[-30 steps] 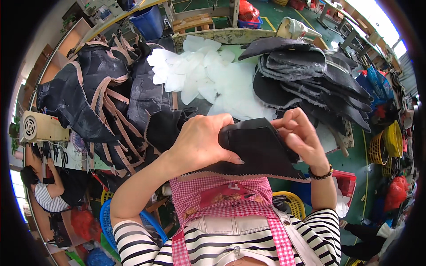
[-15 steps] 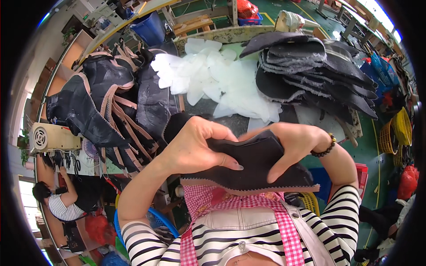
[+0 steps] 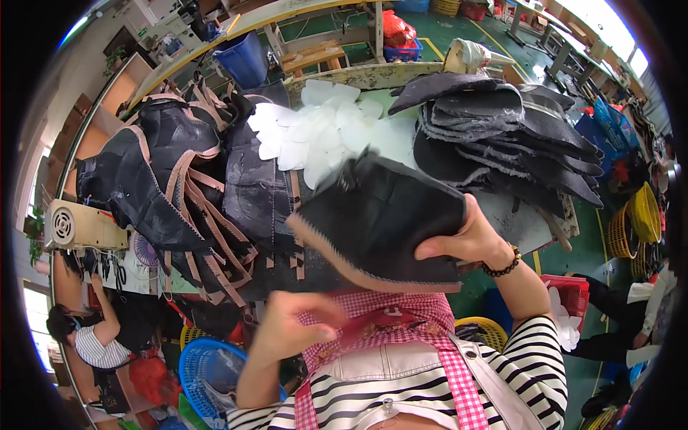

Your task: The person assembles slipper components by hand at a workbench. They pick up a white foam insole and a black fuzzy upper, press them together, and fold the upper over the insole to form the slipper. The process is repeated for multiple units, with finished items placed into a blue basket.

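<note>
My right hand (image 3: 473, 240) grips the right side of a black shoe upper (image 3: 383, 215), thumb lying across its face. A pinkish-tan strip with a zigzag edge runs along the upper's lower border, and the piece tilts over the bench. Below and left of it, apart from the upper, my left hand (image 3: 290, 326) is blurred by motion, its fingers bent in front of the checked apron. Beyond the upper lie many white, rounded, thin pieces (image 3: 319, 132), partly covered by it. To their left sits a heap of similar black uppers (image 3: 150, 179) with tan edges.
A stack of black, fuzzy-edged pieces (image 3: 502, 136) stands on the bench's right. Blue (image 3: 190, 365) and yellow (image 3: 491, 333) baskets are beside me, low down. Another person (image 3: 97, 337) works at the far left near a beige machine (image 3: 82, 226). A wooden stool (image 3: 312, 57) stands behind the bench.
My left hand has let go of the black shoe upper and dropped down and left. My right hand alone holds it, now higher, further over the bench and turned to show a broader face.
</note>
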`<act>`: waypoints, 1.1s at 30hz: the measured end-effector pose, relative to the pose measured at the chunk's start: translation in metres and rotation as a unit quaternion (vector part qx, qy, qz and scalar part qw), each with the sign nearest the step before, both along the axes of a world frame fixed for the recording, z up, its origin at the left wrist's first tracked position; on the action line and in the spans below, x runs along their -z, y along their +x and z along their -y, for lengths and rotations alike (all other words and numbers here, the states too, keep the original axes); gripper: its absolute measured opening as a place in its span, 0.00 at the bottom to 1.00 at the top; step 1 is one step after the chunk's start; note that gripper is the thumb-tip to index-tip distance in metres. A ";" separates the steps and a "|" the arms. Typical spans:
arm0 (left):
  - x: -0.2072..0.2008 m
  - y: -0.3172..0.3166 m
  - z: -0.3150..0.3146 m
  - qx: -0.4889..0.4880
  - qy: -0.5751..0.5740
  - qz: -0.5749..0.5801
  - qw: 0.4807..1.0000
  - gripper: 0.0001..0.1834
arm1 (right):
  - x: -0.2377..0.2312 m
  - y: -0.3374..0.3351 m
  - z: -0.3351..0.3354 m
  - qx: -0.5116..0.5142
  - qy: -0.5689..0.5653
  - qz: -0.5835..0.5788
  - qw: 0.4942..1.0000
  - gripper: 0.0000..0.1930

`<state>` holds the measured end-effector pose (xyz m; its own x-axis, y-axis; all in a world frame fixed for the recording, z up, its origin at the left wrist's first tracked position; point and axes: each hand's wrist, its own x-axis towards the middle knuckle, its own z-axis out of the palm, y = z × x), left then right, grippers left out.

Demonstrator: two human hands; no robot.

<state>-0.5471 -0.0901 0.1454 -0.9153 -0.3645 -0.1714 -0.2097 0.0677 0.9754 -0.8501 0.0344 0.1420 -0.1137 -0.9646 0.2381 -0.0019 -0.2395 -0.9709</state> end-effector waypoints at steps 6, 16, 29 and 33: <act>0.026 -0.082 -0.046 -0.217 0.405 -0.231 0.857 0.32 | -0.015 0.020 0.005 -0.046 0.153 -0.118 0.980 0.22; 0.059 -0.115 -0.062 -0.257 0.263 -0.256 0.894 0.29 | -0.004 0.012 -0.030 0.276 -0.080 -0.250 0.925 0.15; 0.109 -0.116 -0.054 -0.218 0.165 -0.262 0.926 0.29 | -0.003 0.007 -0.047 0.261 -0.016 -0.170 0.950 0.14; 0.088 -0.116 -0.063 -0.242 0.215 -0.268 0.908 0.33 | 0.014 -0.008 -0.026 0.127 -0.071 -0.004 0.989 0.16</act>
